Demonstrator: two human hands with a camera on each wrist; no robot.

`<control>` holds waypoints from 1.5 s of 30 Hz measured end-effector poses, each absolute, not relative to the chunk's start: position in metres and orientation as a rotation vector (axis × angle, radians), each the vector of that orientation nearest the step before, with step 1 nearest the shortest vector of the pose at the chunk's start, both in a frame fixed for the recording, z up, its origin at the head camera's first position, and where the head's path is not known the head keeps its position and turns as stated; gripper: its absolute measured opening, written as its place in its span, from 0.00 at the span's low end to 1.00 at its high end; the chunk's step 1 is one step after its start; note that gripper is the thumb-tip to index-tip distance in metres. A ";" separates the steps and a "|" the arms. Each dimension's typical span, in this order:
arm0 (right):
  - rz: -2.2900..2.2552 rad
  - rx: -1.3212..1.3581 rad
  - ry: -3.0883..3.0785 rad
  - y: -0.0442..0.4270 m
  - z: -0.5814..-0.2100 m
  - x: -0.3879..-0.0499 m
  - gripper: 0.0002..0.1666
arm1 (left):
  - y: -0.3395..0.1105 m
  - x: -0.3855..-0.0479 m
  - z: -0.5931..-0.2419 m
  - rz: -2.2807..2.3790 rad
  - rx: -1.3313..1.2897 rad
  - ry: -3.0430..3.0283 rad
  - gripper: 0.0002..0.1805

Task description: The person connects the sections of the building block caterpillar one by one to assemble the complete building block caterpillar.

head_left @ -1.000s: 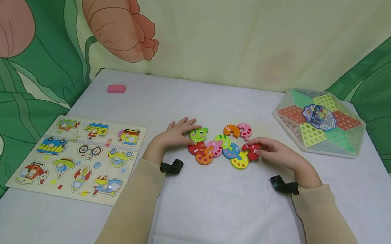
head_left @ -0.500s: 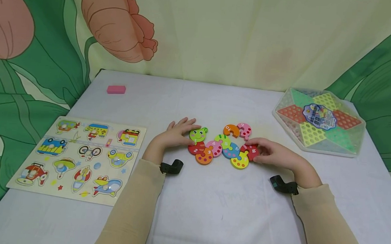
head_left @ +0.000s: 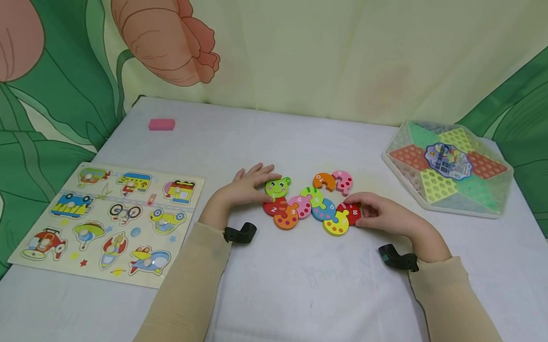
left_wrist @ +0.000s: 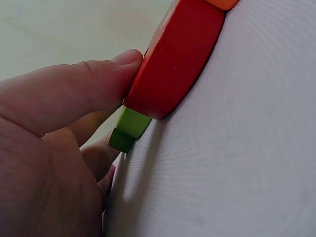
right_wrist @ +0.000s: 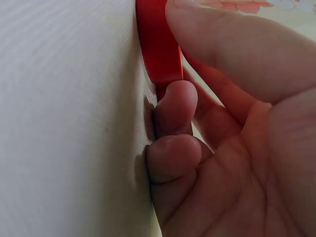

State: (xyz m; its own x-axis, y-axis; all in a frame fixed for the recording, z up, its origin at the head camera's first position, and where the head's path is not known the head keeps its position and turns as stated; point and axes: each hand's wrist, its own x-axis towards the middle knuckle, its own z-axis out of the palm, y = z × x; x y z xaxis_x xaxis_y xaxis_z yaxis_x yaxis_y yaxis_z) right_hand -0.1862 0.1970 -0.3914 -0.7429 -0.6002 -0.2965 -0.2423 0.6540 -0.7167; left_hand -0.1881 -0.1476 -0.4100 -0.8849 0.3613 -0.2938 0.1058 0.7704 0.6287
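A number caterpillar puzzle lies on the white cloth in the head view, its pieces joined in a wavy row. At its left end is the green smiling head piece (head_left: 278, 188), with the red piece 2 (head_left: 274, 207) below. My left hand (head_left: 244, 192) rests here with fingers spread, the thumb touching the red piece's edge. My right hand (head_left: 387, 214) pinches the red piece 8 (head_left: 351, 213) between thumb and fingers; this piece meets the yellow piece (head_left: 336, 223). Above lie the orange piece 10 (head_left: 324, 181) and the pink piece 9 (head_left: 343, 181), linked together and apart from the row.
A vehicle peg puzzle board (head_left: 115, 220) lies at the left. A pink block (head_left: 161, 125) sits at the back left. The clear hexagonal box (head_left: 448, 168) with a star-patterned board stands at the back right. A patterned curtain (head_left: 307, 50) hangs behind the table.
My right hand has brought the red piece 8 slightly left and down, flat against the yellow piece. The left hand has stayed in place.
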 end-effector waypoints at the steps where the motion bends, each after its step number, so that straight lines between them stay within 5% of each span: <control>1: -0.912 -0.658 2.352 0.197 -0.392 -0.187 0.29 | -0.148 -0.188 -0.410 0.876 0.356 2.565 0.33; 29: -0.849 -0.717 2.350 0.177 -0.386 -0.240 0.34 | -0.149 -0.190 -0.413 0.893 0.359 2.558 0.33; 45: -0.916 -0.677 2.425 0.178 -0.390 -0.236 0.30 | -0.148 -0.189 -0.412 0.886 0.357 2.566 0.33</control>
State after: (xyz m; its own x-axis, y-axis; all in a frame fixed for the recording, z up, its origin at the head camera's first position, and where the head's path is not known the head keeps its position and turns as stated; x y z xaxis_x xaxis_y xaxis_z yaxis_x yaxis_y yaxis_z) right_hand -0.2359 0.1781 -0.3903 -0.7743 -0.5856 -0.2398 -0.2807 0.6575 -0.6992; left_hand -0.1894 -0.1481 -0.4121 -0.8869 0.3619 -0.2871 0.1076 0.7661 0.6336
